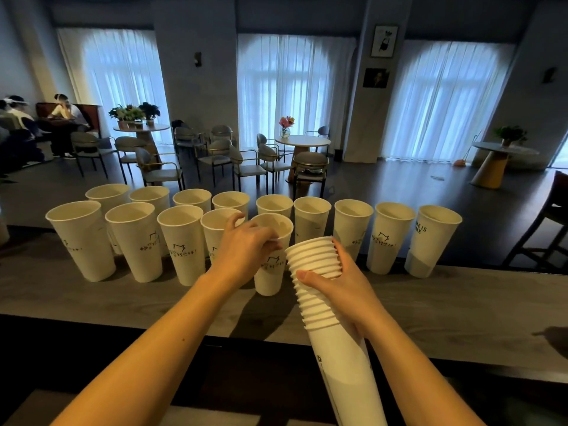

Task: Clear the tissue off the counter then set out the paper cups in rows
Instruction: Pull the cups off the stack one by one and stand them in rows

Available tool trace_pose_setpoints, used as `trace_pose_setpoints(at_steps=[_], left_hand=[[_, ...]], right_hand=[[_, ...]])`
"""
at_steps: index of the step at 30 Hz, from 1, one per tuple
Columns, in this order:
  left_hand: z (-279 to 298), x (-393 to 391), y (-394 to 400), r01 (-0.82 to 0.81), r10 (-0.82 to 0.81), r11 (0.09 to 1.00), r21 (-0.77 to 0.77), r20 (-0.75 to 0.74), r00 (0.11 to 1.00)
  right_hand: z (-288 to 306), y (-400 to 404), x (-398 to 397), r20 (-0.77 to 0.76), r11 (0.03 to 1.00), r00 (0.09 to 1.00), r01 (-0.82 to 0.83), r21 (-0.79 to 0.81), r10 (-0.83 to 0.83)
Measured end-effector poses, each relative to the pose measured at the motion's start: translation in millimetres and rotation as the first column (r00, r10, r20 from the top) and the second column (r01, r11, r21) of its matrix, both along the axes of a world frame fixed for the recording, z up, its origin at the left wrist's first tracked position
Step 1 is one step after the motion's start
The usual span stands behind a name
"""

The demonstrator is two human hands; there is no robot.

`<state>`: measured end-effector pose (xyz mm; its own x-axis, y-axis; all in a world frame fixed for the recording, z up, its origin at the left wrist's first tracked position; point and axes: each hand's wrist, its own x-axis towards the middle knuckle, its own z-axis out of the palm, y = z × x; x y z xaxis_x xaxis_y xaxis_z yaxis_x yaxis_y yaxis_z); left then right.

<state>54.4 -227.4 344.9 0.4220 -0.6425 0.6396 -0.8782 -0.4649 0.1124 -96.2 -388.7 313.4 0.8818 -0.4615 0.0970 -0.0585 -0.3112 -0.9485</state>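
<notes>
While the left hand pinches the near rim of a single paper cup standing on the counter, the right hand is wrapped round a nested stack of cups, thumb across the ribbed rims and fingers behind.

Counting the upright cups on the counter: the back row has nine, running from ten o'clock across to two o'clock; the front row has five, counting the one under the left hand, running from nine o'clock to the centre. That makes fourteen set out. Each stands mouth up, neighbours close or touching.

The stack tilts, its open end toward twelve o'clock and its base toward six o'clock, where the lower frame edge cuts it off. About a dozen or more rims show, but the exact number of nested cups cannot be told, since the right hand covers some.

The fourth front cup is partly hidden behind the left hand and wrist. Dark printing on the cup sides is too small and distorted to read, apart from a few letters on the cup at two o'clock. Several back-row cups show only rims and upper walls behind the front row.

Beyond the counter, at twelve o'clock, stand three round tables with chairs; seated people at ten o'clock are dim.
</notes>
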Motion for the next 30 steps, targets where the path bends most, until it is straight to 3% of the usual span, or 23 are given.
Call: trace_pose_setpoints(at_steps=[10, 26, 28, 30], left_hand=[[-5, 10, -7, -0.068, 0.068, 0.998, -0.008, 0.046, 0.997], [-4, 19, -7, -0.041, 0.038, 0.999, 0.034, 0.104, 0.994], [0, 13, -5, -0.029, 0.032, 0.999, -0.038, 0.093, 0.995], [7, -2, -6, 0.125, -0.135, 0.980, -0.155, -0.055, 0.989]], right_hand=[[0, -2, 7, 0.013, 1.000, 1.000, -0.011, -0.005, 0.011], [-1, -2, 7, -0.009, 1.000, 1.000, -0.028, -0.006, 0.028], [1, -2, 6, -0.007, 1.000, 1.000, -0.025, -0.008, 0.025], [2, -3, 4, -0.005, 1.000, 1.000, -0.026, -0.015, 0.026]])
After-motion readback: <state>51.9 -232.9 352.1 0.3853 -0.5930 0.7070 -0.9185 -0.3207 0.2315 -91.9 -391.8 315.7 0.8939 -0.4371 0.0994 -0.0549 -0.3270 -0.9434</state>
